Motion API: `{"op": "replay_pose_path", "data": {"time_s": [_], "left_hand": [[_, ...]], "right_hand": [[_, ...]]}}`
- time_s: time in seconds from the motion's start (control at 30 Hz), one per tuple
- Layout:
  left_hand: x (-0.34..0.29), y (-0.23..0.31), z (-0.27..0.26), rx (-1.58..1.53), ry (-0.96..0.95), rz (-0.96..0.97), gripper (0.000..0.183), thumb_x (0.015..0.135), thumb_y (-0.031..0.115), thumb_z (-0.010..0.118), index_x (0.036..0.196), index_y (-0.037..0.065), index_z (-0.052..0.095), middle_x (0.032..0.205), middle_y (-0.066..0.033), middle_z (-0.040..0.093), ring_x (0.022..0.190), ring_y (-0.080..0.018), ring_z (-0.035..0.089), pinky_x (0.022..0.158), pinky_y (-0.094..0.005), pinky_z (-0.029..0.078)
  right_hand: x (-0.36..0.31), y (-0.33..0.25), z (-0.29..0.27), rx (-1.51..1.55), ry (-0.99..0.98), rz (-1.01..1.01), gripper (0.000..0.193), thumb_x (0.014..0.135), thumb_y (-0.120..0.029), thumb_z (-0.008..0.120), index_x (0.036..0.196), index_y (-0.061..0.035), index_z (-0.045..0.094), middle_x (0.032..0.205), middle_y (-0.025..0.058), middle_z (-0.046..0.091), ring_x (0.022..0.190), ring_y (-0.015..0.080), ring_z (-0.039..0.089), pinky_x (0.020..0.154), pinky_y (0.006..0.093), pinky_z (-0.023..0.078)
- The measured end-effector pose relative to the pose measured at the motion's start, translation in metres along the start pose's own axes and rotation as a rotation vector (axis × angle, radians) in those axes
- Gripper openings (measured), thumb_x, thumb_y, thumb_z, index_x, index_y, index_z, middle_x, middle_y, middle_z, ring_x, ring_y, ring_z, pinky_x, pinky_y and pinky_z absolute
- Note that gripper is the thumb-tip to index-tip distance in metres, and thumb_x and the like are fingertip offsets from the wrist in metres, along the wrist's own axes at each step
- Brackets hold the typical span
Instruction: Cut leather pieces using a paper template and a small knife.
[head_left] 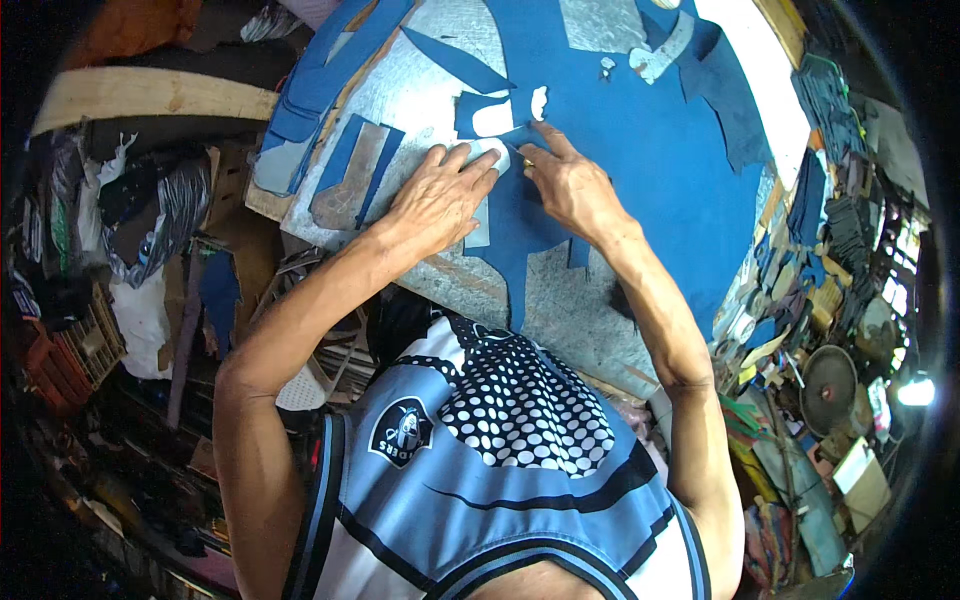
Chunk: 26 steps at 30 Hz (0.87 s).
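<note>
A large blue sheet of material (640, 200), cut ragged along its edges, lies on a worn grey metal-topped table (570, 305). With fingers stretched and lying flat, my left hand (440, 195) presses on a pale template (495, 153) at the sheet's left edge. Close beside it, my right hand (568, 180) is closed around a thin knife (518, 150); only a sliver of its blade shows and the handle is mostly hidden in the fingers. The index finger points forward along the sheet. Just beyond the hands are a small cut blue piece (466, 112) and a white patch (540, 102).
A brownish flat template (352, 180) lies on blue strips left of my hands. Stacked blue pieces (300, 105) line the table's left edge. A grey curved template (665, 50) rests at the far right. Scrap piles, a wooden plank (150, 97) and a round pan-like object (829, 390) surround the table.
</note>
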<state>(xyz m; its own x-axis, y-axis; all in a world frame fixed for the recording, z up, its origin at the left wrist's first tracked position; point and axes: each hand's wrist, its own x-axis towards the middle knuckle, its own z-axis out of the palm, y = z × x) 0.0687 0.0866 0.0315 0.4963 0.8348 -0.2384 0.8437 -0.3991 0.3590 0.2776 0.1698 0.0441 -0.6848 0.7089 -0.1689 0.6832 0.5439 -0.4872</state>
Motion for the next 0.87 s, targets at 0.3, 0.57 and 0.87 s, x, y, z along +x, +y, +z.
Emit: {"op": "replay_pose_path", "data": {"time_s": [0.3, 0.57, 0.87], "left_hand": [[0.003, -0.01, 0.001, -0.001, 0.018, 0.038, 0.069, 0.077, 0.027, 0.08, 0.137, 0.004, 0.053, 0.152, -0.0114, 0.043, 0.134, -0.034, 0.041, 0.109, -0.0487, 0.035], [0.004, -0.01, 0.005, -0.006, 0.051, 0.066, 0.07, 0.076, 0.028, 0.081, 0.136, 0.004, 0.054, 0.152, -0.0113, 0.042, 0.133, -0.0352, 0.043, 0.108, -0.0483, 0.036], [0.022, 0.005, 0.008, 0.006, 0.03, 0.103, 0.068, 0.077, 0.029, 0.08, 0.136, 0.004, 0.054, 0.151, -0.0125, 0.044, 0.132, -0.0368, 0.043, 0.106, -0.0469, 0.036]], "right_hand": [[-0.01, -0.014, 0.021, 0.094, 0.133, 0.07, 0.027, 0.092, -0.01, 0.06, 0.117, 0.0001, 0.065, 0.103, 0.0197, 0.064, 0.089, 0.0405, 0.066, 0.077, 0.0463, 0.055], [-0.026, -0.033, 0.034, 0.167, 0.225, 0.214, 0.025, 0.092, -0.008, 0.058, 0.115, 0.0019, 0.064, 0.105, 0.0221, 0.064, 0.086, 0.0439, 0.066, 0.074, 0.0487, 0.055], [-0.049, -0.033, 0.053, 0.237, 0.386, 0.346, 0.027, 0.093, -0.009, 0.059, 0.117, 0.0014, 0.064, 0.125, 0.0259, 0.06, 0.096, 0.0464, 0.066, 0.08, 0.0469, 0.058]]}}
